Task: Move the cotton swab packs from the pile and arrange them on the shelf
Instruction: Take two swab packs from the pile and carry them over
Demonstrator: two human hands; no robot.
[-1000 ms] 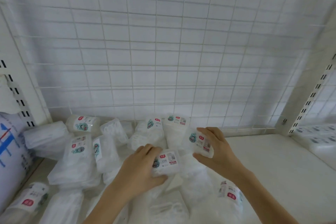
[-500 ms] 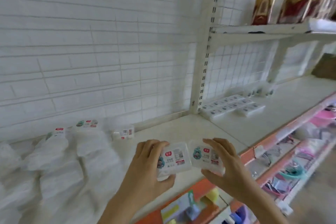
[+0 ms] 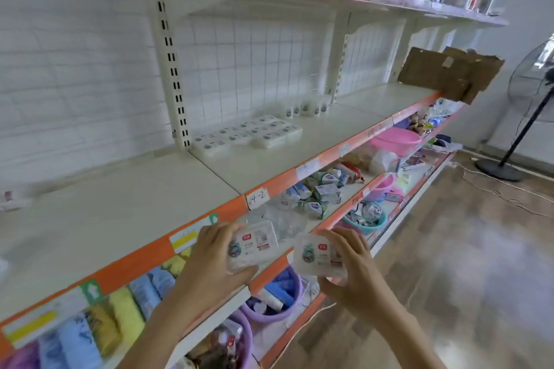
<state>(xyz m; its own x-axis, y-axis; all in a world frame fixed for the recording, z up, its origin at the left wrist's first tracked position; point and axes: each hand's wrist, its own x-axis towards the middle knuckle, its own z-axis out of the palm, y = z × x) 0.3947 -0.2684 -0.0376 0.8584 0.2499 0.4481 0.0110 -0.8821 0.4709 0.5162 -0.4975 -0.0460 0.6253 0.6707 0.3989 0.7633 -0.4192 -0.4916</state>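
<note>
Clear plastic cotton swab pack (image 3: 254, 246) is sitting in the left hand (image 3: 209, 266) grip; at three o'clock, the right hand (image 3: 352, 274) is pinching another clear pack (image 3: 317, 255), both before the white shelf (image 3: 126, 219).

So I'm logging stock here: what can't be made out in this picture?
- Head view: label text on the left pack and right pack, too small and blurred.
- Pile: cut off by the left edge.
- Count of shelved packs: too small and blurred.
</note>
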